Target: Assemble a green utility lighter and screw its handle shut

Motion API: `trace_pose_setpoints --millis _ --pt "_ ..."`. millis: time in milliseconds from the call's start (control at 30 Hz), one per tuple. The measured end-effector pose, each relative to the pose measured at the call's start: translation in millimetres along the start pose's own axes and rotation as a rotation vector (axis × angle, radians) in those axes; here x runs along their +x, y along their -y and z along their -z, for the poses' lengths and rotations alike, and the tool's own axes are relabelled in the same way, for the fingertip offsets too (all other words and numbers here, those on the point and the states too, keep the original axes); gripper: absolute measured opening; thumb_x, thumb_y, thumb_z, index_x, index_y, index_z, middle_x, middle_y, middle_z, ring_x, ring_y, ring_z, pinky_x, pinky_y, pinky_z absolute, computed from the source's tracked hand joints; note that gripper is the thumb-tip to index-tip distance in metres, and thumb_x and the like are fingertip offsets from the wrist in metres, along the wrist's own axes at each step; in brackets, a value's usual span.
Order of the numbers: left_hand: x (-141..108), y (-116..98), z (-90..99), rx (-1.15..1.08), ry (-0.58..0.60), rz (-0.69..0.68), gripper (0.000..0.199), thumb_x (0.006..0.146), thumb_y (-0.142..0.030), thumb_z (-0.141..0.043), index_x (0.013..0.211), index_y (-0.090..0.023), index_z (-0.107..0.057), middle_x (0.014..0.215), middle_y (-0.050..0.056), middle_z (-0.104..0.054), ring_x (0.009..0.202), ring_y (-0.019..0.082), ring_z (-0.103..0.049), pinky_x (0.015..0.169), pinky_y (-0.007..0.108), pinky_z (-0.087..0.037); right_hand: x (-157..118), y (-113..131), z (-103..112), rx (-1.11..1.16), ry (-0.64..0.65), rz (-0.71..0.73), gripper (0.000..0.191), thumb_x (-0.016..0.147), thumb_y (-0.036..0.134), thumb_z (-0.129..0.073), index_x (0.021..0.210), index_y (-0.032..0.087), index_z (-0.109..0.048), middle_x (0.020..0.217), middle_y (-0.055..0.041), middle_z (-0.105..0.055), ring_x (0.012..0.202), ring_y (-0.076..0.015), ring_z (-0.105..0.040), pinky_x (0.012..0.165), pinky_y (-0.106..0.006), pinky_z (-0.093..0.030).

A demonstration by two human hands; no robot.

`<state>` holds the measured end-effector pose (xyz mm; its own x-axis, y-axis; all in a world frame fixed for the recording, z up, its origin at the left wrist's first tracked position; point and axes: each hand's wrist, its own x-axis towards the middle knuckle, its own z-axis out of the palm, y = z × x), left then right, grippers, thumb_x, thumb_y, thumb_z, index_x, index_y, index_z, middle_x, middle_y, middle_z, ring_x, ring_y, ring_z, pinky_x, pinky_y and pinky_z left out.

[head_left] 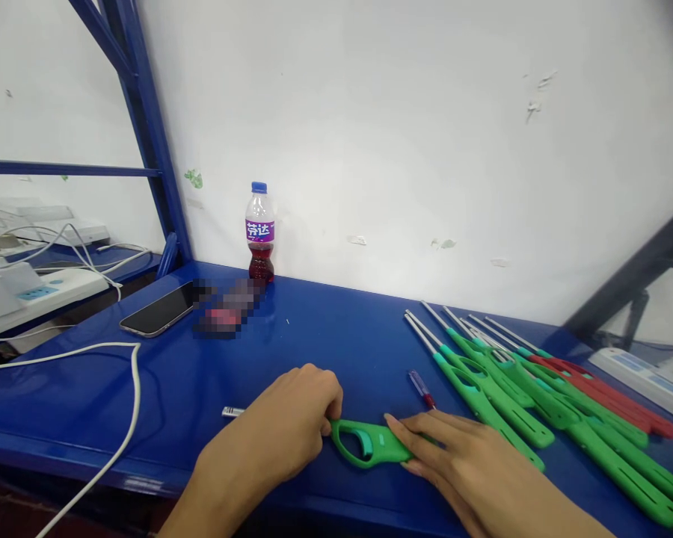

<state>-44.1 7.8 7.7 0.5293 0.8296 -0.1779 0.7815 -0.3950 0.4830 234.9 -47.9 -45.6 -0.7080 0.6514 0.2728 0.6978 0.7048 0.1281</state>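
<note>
One green lighter (386,444), left hand (294,418) and right hand (460,459) clamped on it, blue desk (330,336), white wall (392,142) at twelve o'clock

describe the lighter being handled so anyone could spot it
On the blue table, near its front edge, find the left hand and right hand. The green lighter lies between them, its trigger loop nearer the left hand. Unlike the green and red lighters piled at right, it alone is being handled.
</note>
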Motion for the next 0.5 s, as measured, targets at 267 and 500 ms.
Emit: trace_pose_setpoints --millis 267,500 --pt "3 0 0.7 -0.005 -0.004 0.032 0.037 0.086 0.007 -0.057 0.099 -0.022 -0.076 0.103 0.002 -0.080 0.093 0.022 -0.074 0.078 0.031 -0.048 -15 19 -22 -0.084 -0.179 -0.145 0.047 0.120 0.034 -0.035 0.149 0.014 -0.066 0.121 -0.0118 -0.083 0.102 -0.0267 -0.084 0.087 -0.039 -0.071" --pt "4 0 -0.5 0.010 0.003 0.019 0.031 0.089 0.000 -0.060 0.101 -0.022 -0.078 0.100 0.005 -0.081 0.090 0.025 -0.074 0.073 0.032 -0.047 -23 23 -41 0.142 -0.252 -0.288 0.043 0.116 0.028 -0.048 0.156 0.029 -0.062 0.130 -0.0078 -0.080 0.113 -0.0234 -0.081 0.098 -0.034 -0.069"
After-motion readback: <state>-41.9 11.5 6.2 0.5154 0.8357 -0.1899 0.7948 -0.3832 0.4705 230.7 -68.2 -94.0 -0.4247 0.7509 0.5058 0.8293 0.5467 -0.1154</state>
